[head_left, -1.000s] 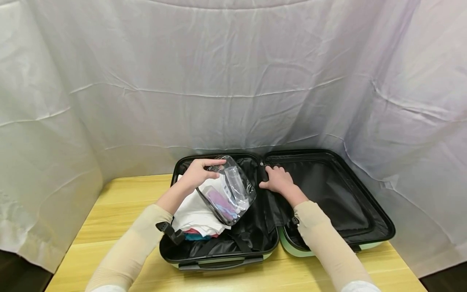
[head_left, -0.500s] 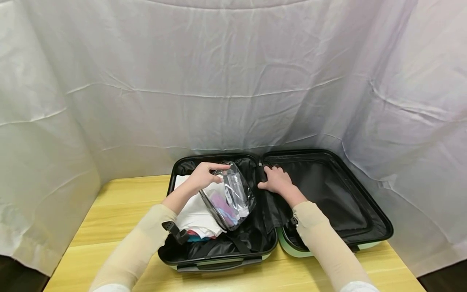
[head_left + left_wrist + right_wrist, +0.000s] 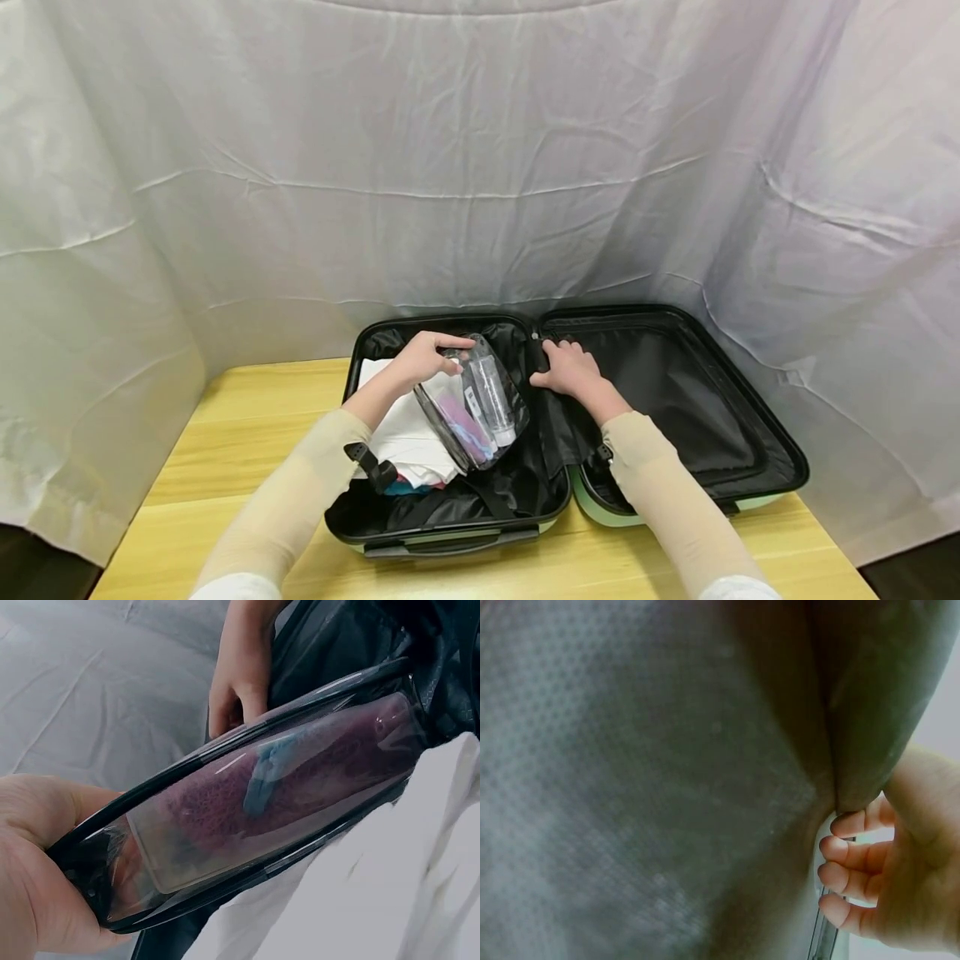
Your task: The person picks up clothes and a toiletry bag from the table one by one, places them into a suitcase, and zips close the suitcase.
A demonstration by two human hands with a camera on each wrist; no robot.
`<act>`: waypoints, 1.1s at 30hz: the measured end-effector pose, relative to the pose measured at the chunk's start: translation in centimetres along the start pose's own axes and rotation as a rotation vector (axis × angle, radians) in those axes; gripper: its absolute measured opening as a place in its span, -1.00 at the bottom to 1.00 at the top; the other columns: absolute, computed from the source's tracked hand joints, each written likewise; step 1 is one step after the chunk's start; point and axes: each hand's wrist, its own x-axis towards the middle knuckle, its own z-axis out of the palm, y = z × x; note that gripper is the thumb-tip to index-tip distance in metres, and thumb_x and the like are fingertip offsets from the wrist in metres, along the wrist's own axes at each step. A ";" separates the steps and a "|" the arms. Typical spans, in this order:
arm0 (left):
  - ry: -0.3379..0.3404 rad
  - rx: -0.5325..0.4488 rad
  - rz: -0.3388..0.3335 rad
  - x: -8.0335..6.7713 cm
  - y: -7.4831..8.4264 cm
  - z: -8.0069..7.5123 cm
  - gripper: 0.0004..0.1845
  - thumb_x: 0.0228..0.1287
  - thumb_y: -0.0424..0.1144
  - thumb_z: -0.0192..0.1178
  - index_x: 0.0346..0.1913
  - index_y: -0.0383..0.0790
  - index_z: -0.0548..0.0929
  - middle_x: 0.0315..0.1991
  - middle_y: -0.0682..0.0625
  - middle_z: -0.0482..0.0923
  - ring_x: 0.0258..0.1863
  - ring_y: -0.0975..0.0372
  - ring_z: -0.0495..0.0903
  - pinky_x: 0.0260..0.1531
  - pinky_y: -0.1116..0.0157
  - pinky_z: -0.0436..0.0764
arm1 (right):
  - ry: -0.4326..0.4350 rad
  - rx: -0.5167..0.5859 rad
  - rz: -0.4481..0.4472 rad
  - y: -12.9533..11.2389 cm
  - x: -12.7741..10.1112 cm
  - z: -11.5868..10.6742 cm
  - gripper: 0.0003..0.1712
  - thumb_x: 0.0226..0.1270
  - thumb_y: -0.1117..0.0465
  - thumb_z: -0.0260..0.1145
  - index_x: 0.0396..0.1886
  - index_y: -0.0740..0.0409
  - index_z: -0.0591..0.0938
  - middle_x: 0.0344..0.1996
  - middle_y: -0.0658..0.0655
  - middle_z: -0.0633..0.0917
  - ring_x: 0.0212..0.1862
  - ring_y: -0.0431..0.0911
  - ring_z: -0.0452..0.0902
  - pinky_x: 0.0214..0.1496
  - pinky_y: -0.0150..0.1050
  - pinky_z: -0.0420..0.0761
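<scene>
The pouch [image 3: 474, 406] is clear plastic edged in black, and through it show a purple cloth with a blue patch [image 3: 277, 761] and a clear bottle [image 3: 497, 398] with a white cap. The suitcase [image 3: 525, 533] has a pale mint-green shell, black rims and a black lining [image 3: 645, 780] with a fine dotted weave, and holds white clothes [image 3: 405, 437] over a strip of red and teal. The table [image 3: 247, 450] is light yellow wood grain, the backdrop [image 3: 480, 167] a creased white sheet, and both sleeves [image 3: 292, 500] are beige.

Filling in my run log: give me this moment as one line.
left hand: grips clear pouch over white clothes | right hand: curled on black liner | suitcase: open on table
</scene>
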 end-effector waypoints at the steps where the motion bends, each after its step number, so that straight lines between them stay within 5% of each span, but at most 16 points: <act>1: -0.002 0.007 -0.001 0.1 0.0 0.0 -0.42 0.14 -0.47 0.29 0.22 0.10 0.61 0.12 -0.03 0.64 0.33 0.04 0.42 0.21 0.05 0.53 | -0.001 0.000 0.001 0.0 0.0 0.0 -0.10 0.26 -0.20 0.27 0.48 0.14 0.25 0.35 0.41 0.36 0.37 0.33 0.24 0.29 0.25 0.35; 10: -0.052 0.037 -0.026 1.7 -0.1 1.1 -0.45 0.13 -0.48 0.28 0.21 -0.02 0.62 -0.04 -0.06 0.72 -0.06 0.16 0.69 -0.04 0.23 0.62 | -0.022 0.005 0.018 0.0 -0.3 -0.2 -0.09 0.28 -0.20 0.26 0.49 0.13 0.22 0.37 0.42 0.33 0.39 0.33 0.21 0.31 0.26 0.33; 18: -0.079 0.045 -0.021 2.5 -0.2 1.8 -0.47 0.11 -0.49 0.30 0.19 -0.11 0.63 -0.15 -0.10 0.73 -0.43 0.30 0.59 -0.24 0.30 0.59 | -0.015 0.010 0.004 -0.3 -0.2 -0.2 -0.10 0.26 -0.19 0.27 0.48 0.14 0.24 0.35 0.42 0.35 0.37 0.34 0.23 0.29 0.26 0.34; 24: -0.090 -0.026 -0.033 2.8 -0.8 1.5 -0.46 0.25 -0.27 0.28 0.31 -0.11 0.52 -0.04 -0.14 0.70 -0.31 0.13 0.68 -0.49 0.37 0.45 | -0.021 0.014 0.008 -0.3 -0.1 -0.1 -0.10 0.27 -0.19 0.27 0.48 0.12 0.23 0.37 0.41 0.34 0.39 0.33 0.21 0.31 0.26 0.33; 33: -0.004 -0.102 0.054 1.8 -1.0 1.4 -0.42 0.32 -0.12 0.24 0.39 -0.04 0.41 0.31 -0.13 0.45 -0.02 0.03 0.69 -0.12 0.16 0.65 | -0.031 0.012 0.011 0.0 -0.1 -0.2 -0.09 0.29 -0.20 0.26 0.50 0.13 0.20 0.39 0.42 0.30 0.41 0.34 0.18 0.32 0.26 0.32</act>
